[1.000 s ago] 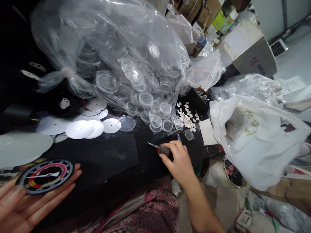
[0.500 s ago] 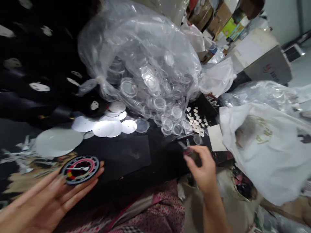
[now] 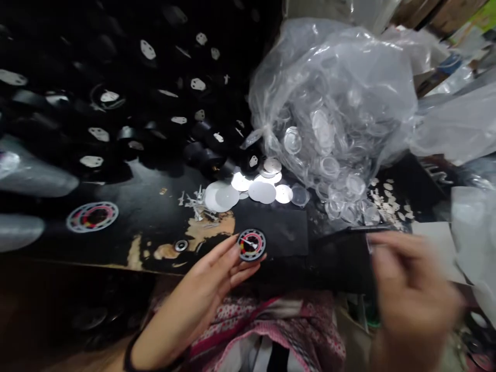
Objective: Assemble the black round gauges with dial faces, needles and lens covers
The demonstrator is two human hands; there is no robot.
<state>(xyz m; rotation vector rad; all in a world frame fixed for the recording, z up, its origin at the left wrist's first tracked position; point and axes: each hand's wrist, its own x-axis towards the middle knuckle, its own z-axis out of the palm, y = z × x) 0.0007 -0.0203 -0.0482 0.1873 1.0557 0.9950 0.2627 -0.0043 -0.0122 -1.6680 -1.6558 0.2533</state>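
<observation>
We see a black, worn table [image 3: 155, 222] across the frame's middle. On it lie white discs [image 3: 248, 187] at centre, a dial face [image 3: 92, 216] at left, and a clear bag of lids [image 3: 333, 113] upper right.

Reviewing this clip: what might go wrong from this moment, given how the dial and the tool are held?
The gauge dial lies flat on the open left hand, fingertips only, unpinched; it might slide off. The right hand is motion-blurred and grips a thin tool; a fast approach could scratch the dial's face or bend its pointer. The clear bag of lenses slumps over the bench and may spill more.
</observation>
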